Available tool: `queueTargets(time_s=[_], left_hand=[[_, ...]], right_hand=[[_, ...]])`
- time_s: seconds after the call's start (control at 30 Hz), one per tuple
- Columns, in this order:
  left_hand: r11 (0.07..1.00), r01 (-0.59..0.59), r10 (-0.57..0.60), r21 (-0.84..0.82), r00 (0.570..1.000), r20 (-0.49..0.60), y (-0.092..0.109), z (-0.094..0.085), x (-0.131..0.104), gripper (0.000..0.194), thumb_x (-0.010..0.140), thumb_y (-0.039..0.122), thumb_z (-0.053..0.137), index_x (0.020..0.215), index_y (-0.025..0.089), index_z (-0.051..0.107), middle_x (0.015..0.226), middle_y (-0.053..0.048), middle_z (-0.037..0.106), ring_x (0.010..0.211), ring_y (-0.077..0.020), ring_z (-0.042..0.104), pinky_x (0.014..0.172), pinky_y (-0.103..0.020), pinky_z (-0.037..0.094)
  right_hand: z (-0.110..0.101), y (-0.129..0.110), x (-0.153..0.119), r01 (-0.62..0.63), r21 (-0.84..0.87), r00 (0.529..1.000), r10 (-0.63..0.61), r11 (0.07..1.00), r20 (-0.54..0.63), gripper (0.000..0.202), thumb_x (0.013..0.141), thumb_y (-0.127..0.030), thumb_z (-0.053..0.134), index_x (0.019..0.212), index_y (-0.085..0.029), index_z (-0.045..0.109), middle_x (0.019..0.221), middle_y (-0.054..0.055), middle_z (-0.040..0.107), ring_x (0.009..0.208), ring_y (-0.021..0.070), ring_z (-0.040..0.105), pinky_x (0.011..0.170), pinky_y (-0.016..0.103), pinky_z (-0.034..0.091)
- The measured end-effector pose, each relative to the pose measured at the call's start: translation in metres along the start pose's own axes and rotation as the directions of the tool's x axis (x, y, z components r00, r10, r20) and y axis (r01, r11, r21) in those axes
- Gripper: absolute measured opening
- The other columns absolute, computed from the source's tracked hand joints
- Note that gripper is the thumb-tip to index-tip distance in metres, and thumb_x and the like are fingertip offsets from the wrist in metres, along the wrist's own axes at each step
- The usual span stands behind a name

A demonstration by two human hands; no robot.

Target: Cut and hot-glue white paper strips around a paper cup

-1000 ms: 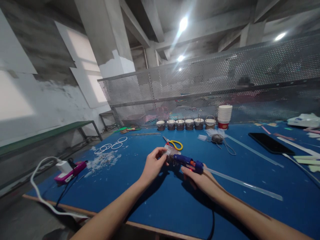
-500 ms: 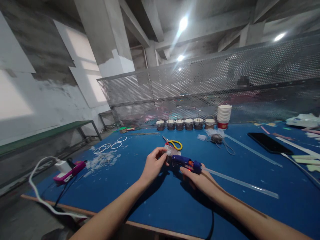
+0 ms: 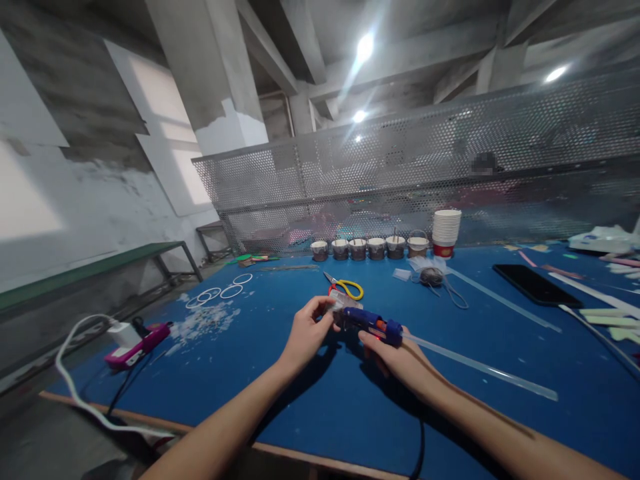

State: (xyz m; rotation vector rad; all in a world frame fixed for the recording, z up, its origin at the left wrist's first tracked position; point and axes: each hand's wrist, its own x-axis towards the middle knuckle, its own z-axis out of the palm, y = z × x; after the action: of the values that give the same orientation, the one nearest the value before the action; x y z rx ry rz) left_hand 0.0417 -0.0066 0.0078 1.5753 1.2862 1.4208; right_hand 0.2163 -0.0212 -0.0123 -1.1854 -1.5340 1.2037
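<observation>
My right hand (image 3: 393, 352) is closed around the grip of a blue hot glue gun (image 3: 367, 321). A long clear glue stick (image 3: 483, 365) juts from the gun's back end, off to the right. The gun's nozzle points left at the fingers of my left hand (image 3: 310, 328). Those fingers are pinched on a small greyish, partly see-through piece (image 3: 345, 301), whose kind I cannot make out because fingers and nozzle hide part of it. Just beyond it lie scissors (image 3: 351, 289) with yellow and red handles.
Several small cups (image 3: 376, 249) line the back beside a paper cup stack (image 3: 447, 233). A twine ball (image 3: 431, 277), another glue stick (image 3: 505, 301) and a phone (image 3: 537, 285) lie right. White rings (image 3: 231, 291) and a pink power strip (image 3: 137, 347) are left. A black cord (image 3: 421, 440) hangs over the front edge.
Both hands keep almost the same pose, with the nozzle still close to the small piece. The view has shifted very slightly.
</observation>
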Motion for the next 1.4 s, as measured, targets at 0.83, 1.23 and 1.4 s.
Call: queueTargets(time_s=[0.83,1.23,1.4], left_hand=[[0.994,-0.061,0.064,0.091,0.998,-0.029,-0.0036,-0.0011,-0.0021,0.020,0.074,0.028,0.057,0.088,0.016,0.066,0.082,-0.003,0.070,0.063,-0.0176,0.071,0.065,-0.029,0.054],[0.999,-0.040,0.038,-0.028,0.997,-0.061,-0.0088,-0.0040,0.0003,0.025,0.075,0.039,0.064,0.084,0.016,0.065,0.075,0.000,0.068,0.062,-0.0160,0.067,0.064,-0.029,0.056],[0.998,-0.036,0.030,-0.058,0.995,-0.091,-0.0056,-0.0041,0.0004,0.023,0.073,0.037,0.067,0.080,0.016,0.064,0.069,0.001,0.065,0.057,-0.0145,0.065,0.061,-0.028,0.055]], right_hand=[[0.0028,0.0045,-0.0011,0.283,-0.150,0.949,-0.299,0.947,-0.098,0.026,0.075,-0.041,0.056,0.062,-0.019,0.054,0.056,0.002,0.055,0.051,0.0146,0.045,0.045,0.025,0.035],[0.0017,0.0054,-0.0020,0.304,-0.182,0.948,-0.315,0.935,-0.037,0.028,0.077,-0.043,0.051,0.063,-0.019,0.053,0.058,0.003,0.055,0.052,0.0145,0.044,0.047,0.026,0.035],[0.0007,0.0008,-0.0042,0.299,-0.145,0.951,-0.306,0.943,-0.033,0.028,0.075,-0.043,0.053,0.059,-0.022,0.046,0.052,-0.001,0.045,0.047,0.0118,0.037,0.042,0.024,0.029]])
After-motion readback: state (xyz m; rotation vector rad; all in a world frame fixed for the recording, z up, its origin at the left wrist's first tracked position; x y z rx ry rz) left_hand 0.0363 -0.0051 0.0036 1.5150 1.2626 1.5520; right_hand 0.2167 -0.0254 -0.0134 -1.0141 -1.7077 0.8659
